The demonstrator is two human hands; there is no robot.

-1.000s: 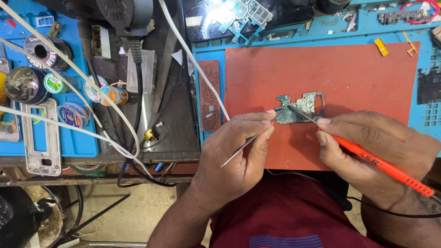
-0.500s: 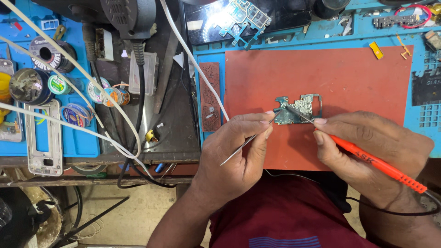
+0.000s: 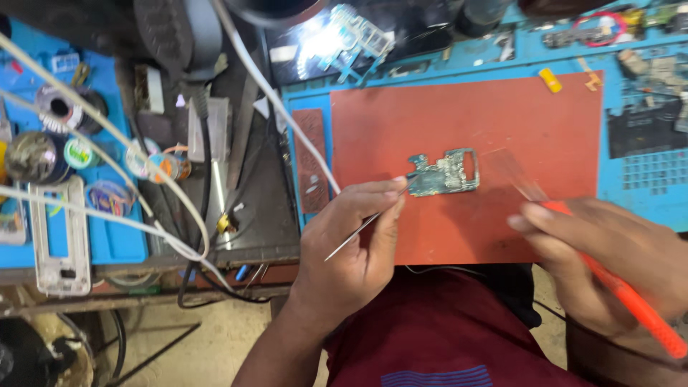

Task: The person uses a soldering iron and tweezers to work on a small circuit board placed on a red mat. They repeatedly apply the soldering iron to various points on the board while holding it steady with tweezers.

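Pinching thin tweezers [image 3: 362, 231], the left hand [image 3: 355, 247] touches the circuit board [image 3: 444, 174] lying mid-mat on the red mat [image 3: 530, 115]. At four o'clock, the right hand [image 3: 609, 258] grips an orange-handled tool [image 3: 631, 304], blurred.

Single view only, head-mounted, looking steeply down from above and slightly behind the work. Facing forward across the table [image 3: 459, 61], with the far edge at top of frame and lap and floor at bottom. Close range: left hand [image 3: 358, 244] near centre, right hand [image 3: 609, 258] at lower right, partly cut by the frame edge and blurred. Red mat [image 3: 430, 115] filling the upper middle, circuit board [image 3: 444, 174] close to centre. Blue tray [image 3: 107, 236] and white cables [image 3: 107, 129] along the left margin. No second view, hence no shared region.
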